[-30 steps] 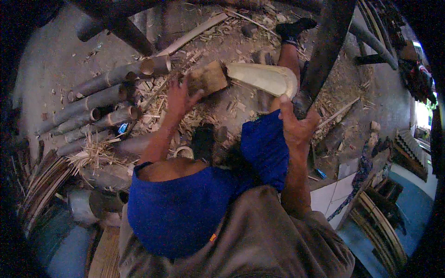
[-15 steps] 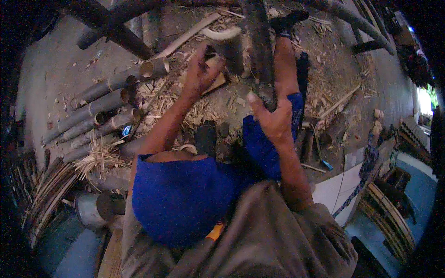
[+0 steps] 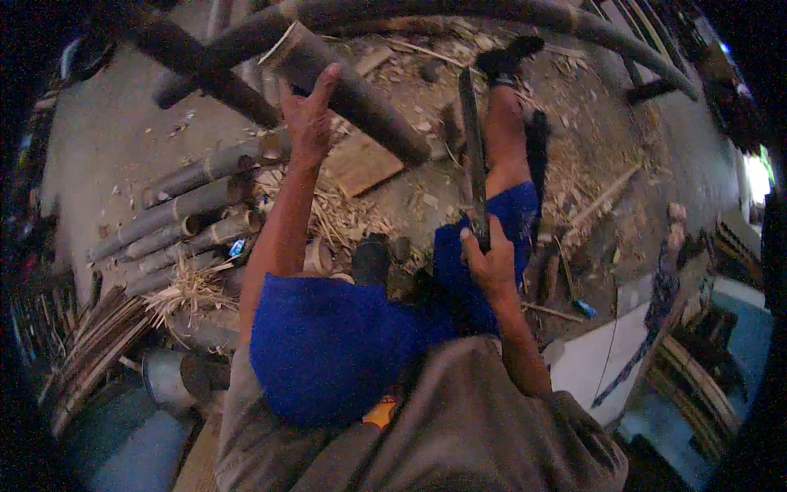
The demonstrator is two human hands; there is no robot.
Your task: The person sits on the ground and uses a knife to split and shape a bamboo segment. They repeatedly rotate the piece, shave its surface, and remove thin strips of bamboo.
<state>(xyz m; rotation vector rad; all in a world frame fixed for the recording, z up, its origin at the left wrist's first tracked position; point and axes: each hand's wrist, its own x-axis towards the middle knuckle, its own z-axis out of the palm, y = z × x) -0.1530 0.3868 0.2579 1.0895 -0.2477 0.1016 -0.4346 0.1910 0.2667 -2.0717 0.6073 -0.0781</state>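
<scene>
Bamboo lies everywhere in this yard. The left hand (image 3: 309, 115) is raised, palm and fingers pressed against a thick dark bamboo pole (image 3: 361, 98) that slants from the upper left down toward the middle of the view; the fingers rest along the pole's side, and whether they wrap round it cannot be told. The right hand (image 3: 490, 261) is closed tight around the handle of a long dark machete blade (image 3: 471, 156), which stands nearly upright, its tip near the lower end of the pole, just beside it. Beneath the pole a flat brown wooden board (image 3: 361, 162) lies on the ground among pale shavings. A stack of cut grey-brown bamboo sections (image 3: 188, 213) rests to the left, well apart from the blade. Blue shorts (image 3: 328, 344) cover the person's knees, and one bare leg stretches forward, ending in a dark shoe (image 3: 508, 59).
</scene>
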